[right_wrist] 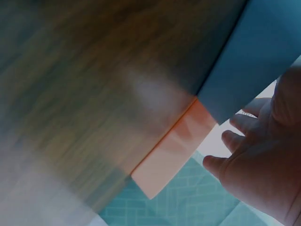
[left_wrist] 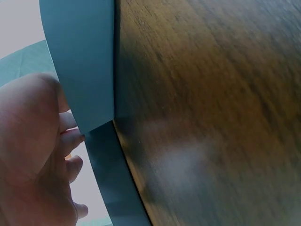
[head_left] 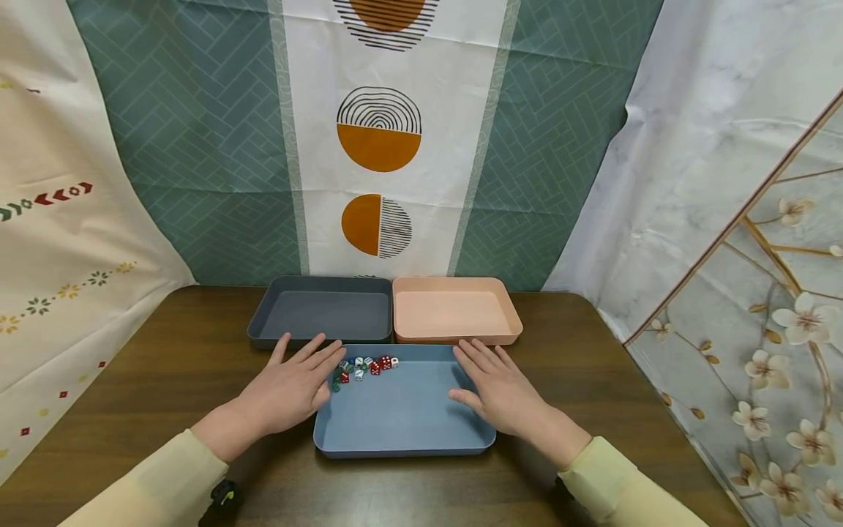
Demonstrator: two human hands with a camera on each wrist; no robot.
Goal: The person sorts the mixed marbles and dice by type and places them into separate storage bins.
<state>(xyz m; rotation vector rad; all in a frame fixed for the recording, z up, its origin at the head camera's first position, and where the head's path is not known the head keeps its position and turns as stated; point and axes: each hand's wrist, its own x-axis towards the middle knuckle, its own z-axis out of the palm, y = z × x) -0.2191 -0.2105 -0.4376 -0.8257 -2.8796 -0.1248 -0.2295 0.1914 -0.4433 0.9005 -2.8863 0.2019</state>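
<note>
A shallow blue tray [head_left: 408, 421] lies in front of me on the table. Several small dice [head_left: 375, 368], red, white, green and blue, are gathered in its far left corner. My left hand [head_left: 290, 388] is over the tray's left edge, fingers spread and straight, hiding part of that corner. Over the right edge, my right hand [head_left: 497, 395] is held flat with the thumb pointing inward. Neither hand holds anything. Both wrist views show the tray's outer wall [left_wrist: 82, 61] beside the hand; whether the hands touch the rim I cannot tell.
Behind the blue tray stand a dark grey tray [head_left: 329, 315] on the left and a pink tray [head_left: 454, 311] on the right, side by side. The brown wooden table [head_left: 151, 380] reaches to patterned cloths [head_left: 217, 146] hanging behind and at both sides.
</note>
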